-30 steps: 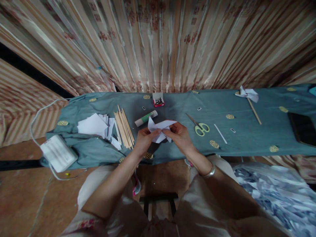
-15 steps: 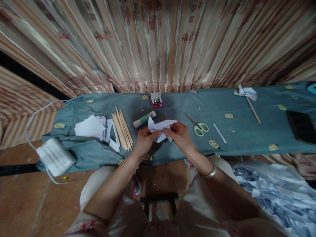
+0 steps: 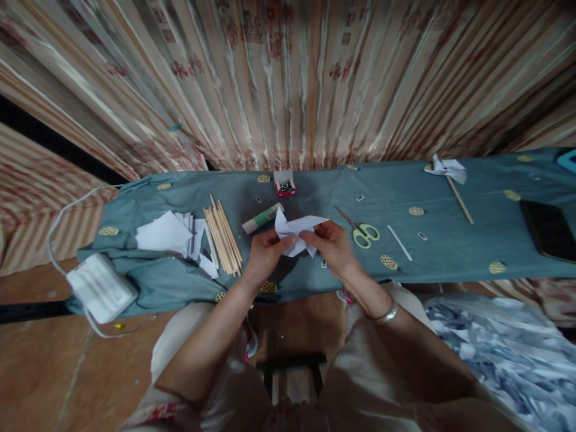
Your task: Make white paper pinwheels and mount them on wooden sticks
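- White box (image 3: 102, 288): it lay at the near left corner of the teal cloth (image 3: 324, 186), a pale cable (image 3: 56, 225) curving beside it.
- Sheets (image 3: 164, 234): white, they lay in a loose, overlapping pile beyond the white box.
- Sticks (image 3: 224, 237): wooden and roughly parallel, they lay bunched just right of the sheets.
- Glue stick (image 3: 258, 221): it lay on its side, slanted, just beyond the left hand (image 3: 265, 255).
- Left hand: its fingers were bent narrow, pinching the folded paper (image 3: 294, 227) with the thumb on top, near the centre.
- Red box (image 3: 285, 187): it stood open beyond the folded paper, small metal pieces inside.
- Folded paper: white, with points sticking out, it was between the two hands, above the near part of the cloth.
- Right hand (image 3: 335, 243): it pinched the other side, its thumb near the left one; a bangle (image 3: 387, 314) circled the wrist.
- Scissors (image 3: 362, 231): green-handled, they lay just right of the right hand.
- Strip (image 3: 399, 243): thin and white, it lay slanted near the scissors.
- Pinwheel (image 3: 452, 170): white on a wooden stick, it lay near the far edge.
- Phone (image 3: 546, 231): dark, it lay farther right.
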The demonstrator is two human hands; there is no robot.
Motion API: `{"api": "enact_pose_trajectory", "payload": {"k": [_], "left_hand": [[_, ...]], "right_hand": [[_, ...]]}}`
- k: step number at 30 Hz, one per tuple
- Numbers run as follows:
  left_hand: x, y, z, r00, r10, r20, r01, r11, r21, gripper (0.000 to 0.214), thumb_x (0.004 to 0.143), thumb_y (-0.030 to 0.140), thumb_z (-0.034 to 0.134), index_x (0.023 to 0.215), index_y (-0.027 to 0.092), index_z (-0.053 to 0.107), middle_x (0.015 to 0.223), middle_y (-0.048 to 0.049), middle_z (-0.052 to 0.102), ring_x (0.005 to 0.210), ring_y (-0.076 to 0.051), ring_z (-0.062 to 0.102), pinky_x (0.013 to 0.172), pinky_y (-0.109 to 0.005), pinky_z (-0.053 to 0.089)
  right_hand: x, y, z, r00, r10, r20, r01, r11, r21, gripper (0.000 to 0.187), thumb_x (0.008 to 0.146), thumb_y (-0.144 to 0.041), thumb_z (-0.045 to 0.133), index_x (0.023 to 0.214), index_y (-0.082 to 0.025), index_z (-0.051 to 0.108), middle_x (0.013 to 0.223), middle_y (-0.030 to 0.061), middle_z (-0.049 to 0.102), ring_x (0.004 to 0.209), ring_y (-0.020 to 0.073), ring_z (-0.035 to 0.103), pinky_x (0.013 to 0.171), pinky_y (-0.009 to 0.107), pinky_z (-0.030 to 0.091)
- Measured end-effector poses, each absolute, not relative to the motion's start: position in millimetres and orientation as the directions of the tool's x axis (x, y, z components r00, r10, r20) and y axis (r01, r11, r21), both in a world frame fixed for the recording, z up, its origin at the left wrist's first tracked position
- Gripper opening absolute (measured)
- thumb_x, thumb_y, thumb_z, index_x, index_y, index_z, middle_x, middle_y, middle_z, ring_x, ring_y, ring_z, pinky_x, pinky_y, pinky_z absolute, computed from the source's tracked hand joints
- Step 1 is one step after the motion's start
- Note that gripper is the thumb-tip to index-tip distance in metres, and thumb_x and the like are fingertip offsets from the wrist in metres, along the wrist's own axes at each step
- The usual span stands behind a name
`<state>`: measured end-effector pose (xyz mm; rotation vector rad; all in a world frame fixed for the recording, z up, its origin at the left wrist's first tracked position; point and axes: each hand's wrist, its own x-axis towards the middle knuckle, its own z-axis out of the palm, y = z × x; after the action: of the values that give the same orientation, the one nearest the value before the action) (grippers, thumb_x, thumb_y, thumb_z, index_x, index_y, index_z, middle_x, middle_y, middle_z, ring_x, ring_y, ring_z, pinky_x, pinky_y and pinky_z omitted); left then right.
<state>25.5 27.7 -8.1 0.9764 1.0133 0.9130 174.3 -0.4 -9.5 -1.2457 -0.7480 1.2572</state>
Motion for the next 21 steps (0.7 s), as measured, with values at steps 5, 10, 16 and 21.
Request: {"api": "enact_pose_trajectory", "payload": {"k": [5,10,16,21], "left_hand": [[28.4,27.3,-6.1,0.242,0.939,-0.243,-0.154,0.284,0.946,0.031,0.054,0.038,0.087,0.073,0.015,0.078,0.072,-0.0035,0.075,0.061,-0.014,0.061,0.063,-0.026,0.049],[32.0,27.9,-8.8,0.184,0.96,-0.211,-0.141,0.238,0.961,0.023,0.055,0.033,0.085,0.066,0.015,0.077,0.064,-0.0026,0.072,0.056,-0.014,0.059,0.056,-0.025,0.045],[31.5,34.2,-6.0,0.112,0.971,-0.211,-0.195,0.23,0.953,0.025,0.049,0.034,0.088,0.061,0.016,0.075,0.06,-0.0021,0.071,0.053,-0.014,0.058,0.055,-0.026,0.046],[7.8,53.6,14.9,-0.068,0.988,-0.14,-0.315,0.112,0.942,0.033,0.045,0.037,0.091,0.066,0.017,0.076,0.067,-0.0021,0.075,0.06,-0.015,0.064,0.062,-0.027,0.051]], "right_hand": [[176.7,-0.3,-9.9,0.228,0.951,-0.208,-0.28,-0.14,-0.95,0.043,0.053,-0.034,0.086,0.091,-0.021,0.068,0.079,-0.0003,0.075,0.077,0.0191,0.069,0.073,0.033,0.057],[176.2,-0.7,-11.9,0.238,0.949,-0.206,-0.257,-0.142,-0.956,0.053,0.052,-0.038,0.088,0.097,-0.022,0.067,0.079,-0.0005,0.074,0.073,0.0193,0.069,0.069,0.033,0.057],[179.7,-1.4,-1.6,0.248,0.963,-0.108,-0.192,-0.061,-0.98,0.05,0.057,-0.053,0.085,0.093,-0.022,0.071,0.075,-0.0006,0.074,0.067,0.0165,0.066,0.065,0.03,0.055],[194.3,7.0,-11.0,0.325,0.945,-0.044,-0.099,-0.012,-0.995,0.038,0.068,-0.054,0.077,0.089,-0.023,0.074,0.081,0.0028,0.077,0.073,0.0177,0.067,0.07,0.031,0.053]]}}
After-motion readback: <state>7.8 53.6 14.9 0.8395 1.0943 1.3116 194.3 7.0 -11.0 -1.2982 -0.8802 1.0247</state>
